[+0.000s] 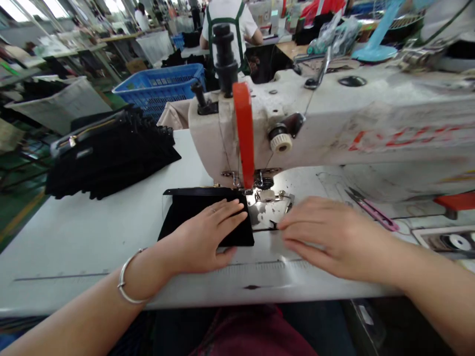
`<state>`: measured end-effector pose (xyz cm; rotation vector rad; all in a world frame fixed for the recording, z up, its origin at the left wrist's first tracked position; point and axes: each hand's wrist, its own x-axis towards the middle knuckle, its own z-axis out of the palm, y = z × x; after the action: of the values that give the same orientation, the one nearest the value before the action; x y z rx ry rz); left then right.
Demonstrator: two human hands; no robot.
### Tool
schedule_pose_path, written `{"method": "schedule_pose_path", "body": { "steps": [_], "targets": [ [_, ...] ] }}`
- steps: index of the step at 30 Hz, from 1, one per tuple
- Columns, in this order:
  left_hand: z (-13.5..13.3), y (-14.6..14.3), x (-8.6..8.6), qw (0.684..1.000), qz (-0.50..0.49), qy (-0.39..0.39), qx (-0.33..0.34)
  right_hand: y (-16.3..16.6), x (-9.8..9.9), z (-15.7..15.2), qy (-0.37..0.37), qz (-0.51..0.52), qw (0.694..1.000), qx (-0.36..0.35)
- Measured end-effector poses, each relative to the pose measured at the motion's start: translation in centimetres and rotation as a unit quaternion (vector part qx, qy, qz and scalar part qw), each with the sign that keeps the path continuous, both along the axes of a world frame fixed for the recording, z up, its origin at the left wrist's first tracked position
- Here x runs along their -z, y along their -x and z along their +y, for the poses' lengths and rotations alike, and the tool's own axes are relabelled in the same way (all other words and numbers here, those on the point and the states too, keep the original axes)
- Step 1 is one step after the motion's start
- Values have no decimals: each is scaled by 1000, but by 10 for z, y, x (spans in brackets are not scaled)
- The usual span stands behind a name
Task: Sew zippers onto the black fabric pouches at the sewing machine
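Note:
A black fabric panel with a zipper along its far edge lies under the sewing machine's needle area. Flat on it rests my left hand, fingers stretched forward near the presser foot. To the right of the panel, just above the table, my right hand has its thumb and fingertips pinched together. A small dark bit shows at those fingertips; its kind is too small to tell. Pink-handled thread snips lie beyond my right hand, not touched.
The white sewing machine, with an orange guard, spans the right. A stack of black zippered pieces sits at the left of the table. Behind are a blue basket, a light-blue fan and a seated person.

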<state>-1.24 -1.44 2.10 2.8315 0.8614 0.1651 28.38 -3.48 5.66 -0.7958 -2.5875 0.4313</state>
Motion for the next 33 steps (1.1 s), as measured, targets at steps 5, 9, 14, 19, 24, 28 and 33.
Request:
{"method": "schedule_pose_path", "body": {
  "steps": [5, 9, 14, 19, 24, 28, 33],
  "targets": [
    [-1, 1, 4, 999, -42, 6, -2, 45, 41, 23, 9, -9, 997, -76],
    [0, -2, 7, 997, -53, 17, -46, 45, 51, 27, -43, 40, 997, 42],
    [0, -11, 4, 997, -36, 33, -67, 50, 53, 34, -39, -17, 989, 140],
    [1, -13, 4, 995, -50, 41, -72, 55, 57, 39, -33, -58, 987, 144],
    [4, -11, 8, 995, -53, 38, -72, 54, 58, 37, -41, -57, 987, 144],
    [4, -10, 9, 995, -56, 44, -68, 52, 59, 37, -21, -24, 991, 129],
    [5, -11, 10, 995, -68, 39, -67, 47, 56, 37, -50, 70, 978, 191]
  ]
}}
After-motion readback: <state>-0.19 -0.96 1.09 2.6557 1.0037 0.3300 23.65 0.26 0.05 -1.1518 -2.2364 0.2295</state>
